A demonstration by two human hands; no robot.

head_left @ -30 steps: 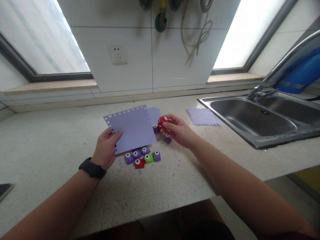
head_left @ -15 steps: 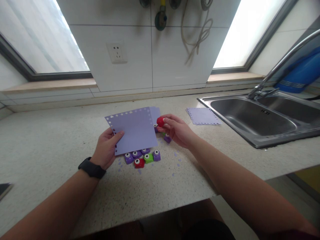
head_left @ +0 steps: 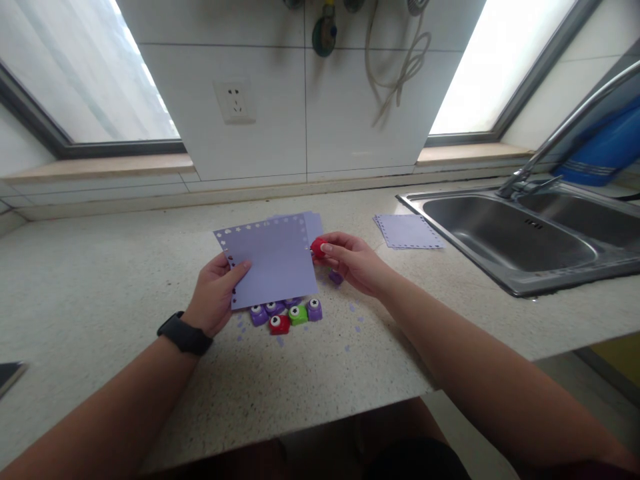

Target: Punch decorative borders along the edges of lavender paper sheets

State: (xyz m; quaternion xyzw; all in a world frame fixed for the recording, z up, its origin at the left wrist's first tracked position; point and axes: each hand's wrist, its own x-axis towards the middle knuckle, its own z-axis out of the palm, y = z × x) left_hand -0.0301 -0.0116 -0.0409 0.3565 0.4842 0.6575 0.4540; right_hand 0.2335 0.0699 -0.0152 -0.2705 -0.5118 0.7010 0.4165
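Speckled pale countertop (head_left: 100, 267) stretches beneath a tiled wall with a socket (head_left: 235, 101) and a looped cord (head_left: 400, 83); to the right sits a steel sink (head_left: 465, 233) under its curved faucet (head_left: 555, 137). From my head view, my left hand (head_left: 215, 293), a dark watch (head_left: 185, 335) at its wrist, pinches a purple sheet (head_left: 275, 263) by its left edge, thumb on top, the sheet raised and tilted above the counter. Cutouts run along its top, left and upper right edges. My right hand (head_left: 355, 263) pinches a red punch (head_left: 319, 247) at the sheet's right edge; whether paper sits in its slot I cannot tell. The raised sheet partly hides a cluster of punches (head_left: 299, 315) and more sheets (head_left: 315, 223) behind it. Under my right fingers lies a purple punch (head_left: 335, 277), partly covered. Paper bits (head_left: 357, 328) lie scattered nearby; a stack of punched sheets (head_left: 407, 231) rests beside the sink.
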